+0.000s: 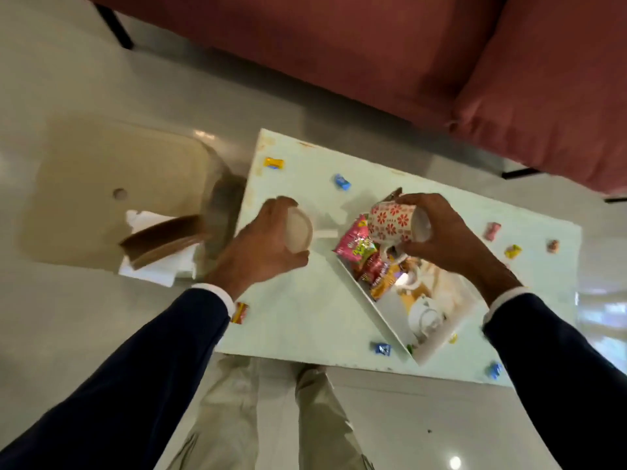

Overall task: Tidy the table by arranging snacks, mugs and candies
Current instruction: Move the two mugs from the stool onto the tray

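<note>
Pink sofa (373, 56) runs along the far side, past your fingertips. White table (305, 317) sits under both your hands; beige stool (101, 184) is out past your left knuckles, with a brown-and-white stack (163, 245) on it, blurred, can't tell what it is. White tray (437, 347) with a teapot print lies below your right fingers, angled across the table. Snack packets (364, 252) are piled in the tray's far end, touching or just under the mug you hold on the right. Your left hand (261, 242) has fingers curled round a plain white mug (300, 232), tilted with its mouth toward the tray and its handle pointing at your right hand. Your right hand (437, 232) grips a red-flower mug (395, 225), tipped on its side, thumb and fingers clamped on its rim end, just above the packets. Candies are scattered: yellow candy (273, 163) and blue candy (342, 182) beyond your left fingertips, red-yellow candy (240, 313) at your left cuff, blue-wrapped candy (382, 349) near the table's near edge, pink candy (492, 231), yellow-wrapped candy (512, 251) and a small one (553, 246) out past your right wrist.
</note>
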The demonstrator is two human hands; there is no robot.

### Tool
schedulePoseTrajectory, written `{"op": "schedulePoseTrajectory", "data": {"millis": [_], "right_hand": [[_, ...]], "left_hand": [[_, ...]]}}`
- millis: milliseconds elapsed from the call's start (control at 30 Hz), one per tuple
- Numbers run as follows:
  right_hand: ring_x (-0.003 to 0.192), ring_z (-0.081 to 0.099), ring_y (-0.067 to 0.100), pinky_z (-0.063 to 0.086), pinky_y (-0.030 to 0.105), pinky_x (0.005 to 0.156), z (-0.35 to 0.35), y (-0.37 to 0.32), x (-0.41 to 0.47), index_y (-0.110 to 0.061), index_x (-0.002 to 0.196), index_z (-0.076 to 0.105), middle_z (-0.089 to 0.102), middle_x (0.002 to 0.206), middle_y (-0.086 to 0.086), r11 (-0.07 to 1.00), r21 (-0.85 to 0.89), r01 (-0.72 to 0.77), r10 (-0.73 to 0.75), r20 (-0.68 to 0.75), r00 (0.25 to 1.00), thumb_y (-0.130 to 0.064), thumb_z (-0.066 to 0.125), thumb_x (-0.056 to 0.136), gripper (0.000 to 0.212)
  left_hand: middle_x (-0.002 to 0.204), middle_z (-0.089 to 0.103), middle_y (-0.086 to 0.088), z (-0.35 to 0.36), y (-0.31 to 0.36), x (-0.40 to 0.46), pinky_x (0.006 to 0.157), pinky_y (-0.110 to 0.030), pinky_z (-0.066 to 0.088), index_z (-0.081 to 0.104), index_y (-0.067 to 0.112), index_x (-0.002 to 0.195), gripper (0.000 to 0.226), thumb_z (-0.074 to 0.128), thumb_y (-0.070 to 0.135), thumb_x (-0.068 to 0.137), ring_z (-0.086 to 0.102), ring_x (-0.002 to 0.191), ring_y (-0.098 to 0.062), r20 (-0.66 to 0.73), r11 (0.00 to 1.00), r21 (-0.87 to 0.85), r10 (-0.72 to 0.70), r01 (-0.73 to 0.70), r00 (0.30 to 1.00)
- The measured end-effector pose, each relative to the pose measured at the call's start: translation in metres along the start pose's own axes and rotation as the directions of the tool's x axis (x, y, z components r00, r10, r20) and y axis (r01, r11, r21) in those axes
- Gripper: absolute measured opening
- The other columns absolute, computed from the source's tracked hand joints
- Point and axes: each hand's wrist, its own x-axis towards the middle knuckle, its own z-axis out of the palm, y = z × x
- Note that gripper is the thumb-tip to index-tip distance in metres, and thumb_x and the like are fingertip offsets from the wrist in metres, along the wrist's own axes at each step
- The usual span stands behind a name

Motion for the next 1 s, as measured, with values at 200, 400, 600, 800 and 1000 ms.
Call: {"op": "schedulePoseTrajectory", "data": {"millis": [200, 400, 600, 800, 1000], "right_hand": [[0.112, 0.054, 0.024, 0.054, 0.045, 0.088, 0.005, 0.124, -0.087, -0.031, 0.133, 0.046, 0.048, 0.125, 0.001, 0.998, -0.038, -0.043, 0.047, 0.106, 0.993, -0.019, 0.085, 0.059, 0.085], [0.099, 0.054, 0.028, 0.055, 0.041, 0.061, 0.020, 0.203, -0.107, -0.031, 0.136, 0.043, 0.046, 0.128, -0.001, 0.971, -0.239, -0.019, 0.064, 0.184, 0.981, -0.015, 0.077, 0.063, 0.082], [0.099, 0.052, 0.031, 0.054, 0.042, 0.055, 0.038, 0.238, -0.094, -0.022, 0.135, 0.039, 0.048, 0.127, 0.002, 0.921, -0.375, 0.104, -0.025, 0.210, 0.977, -0.007, 0.078, 0.065, 0.081], [0.112, 0.049, 0.030, 0.047, 0.035, 0.053, 0.046, 0.244, -0.081, -0.022, 0.142, 0.038, 0.045, 0.136, 0.002, 0.889, -0.431, 0.156, -0.060, 0.228, 0.972, -0.001, 0.082, 0.067, 0.090], [0.122, 0.044, 0.034, 0.045, 0.034, 0.059, 0.057, 0.242, -0.075, -0.027, 0.144, 0.040, 0.039, 0.144, 0.012, 0.905, -0.394, 0.158, -0.103, 0.156, 0.982, 0.002, 0.077, 0.073, 0.085]], "left_hand": [[0.139, 0.046, 0.003, 0.131, 0.087, -0.018, 0.087, -0.038, 0.051, 0.032, 0.031, 0.137, 0.086, 0.083, 0.039, 0.069, 0.059, 0.115, -0.027, 0.287, 0.992, 0.081, 0.068, -0.095, 0.955], [0.142, 0.043, 0.002, 0.235, 0.127, -0.020, 0.086, -0.036, 0.050, 0.030, 0.029, 0.139, 0.085, 0.082, 0.041, 0.073, 0.057, 0.118, -0.027, 0.411, 0.981, 0.145, 0.058, -0.128, 0.910], [0.148, 0.037, -0.002, 0.300, 0.132, -0.003, 0.089, -0.037, 0.047, 0.032, 0.023, 0.143, 0.086, 0.083, 0.035, 0.074, 0.051, 0.125, -0.028, 0.403, 0.975, 0.184, 0.039, -0.122, 0.915], [0.147, 0.039, -0.003, 0.326, 0.121, 0.011, 0.091, -0.040, 0.051, 0.034, 0.023, 0.144, 0.087, 0.085, 0.030, 0.074, 0.049, 0.129, -0.027, 0.359, 0.967, 0.239, -0.001, -0.091, 0.933], [0.140, 0.047, -0.004, 0.334, 0.108, 0.012, 0.086, -0.040, 0.054, 0.036, 0.020, 0.140, 0.089, 0.085, 0.048, 0.071, 0.052, 0.124, -0.024, 0.276, 0.943, 0.319, 0.007, -0.098, 0.961]]}}
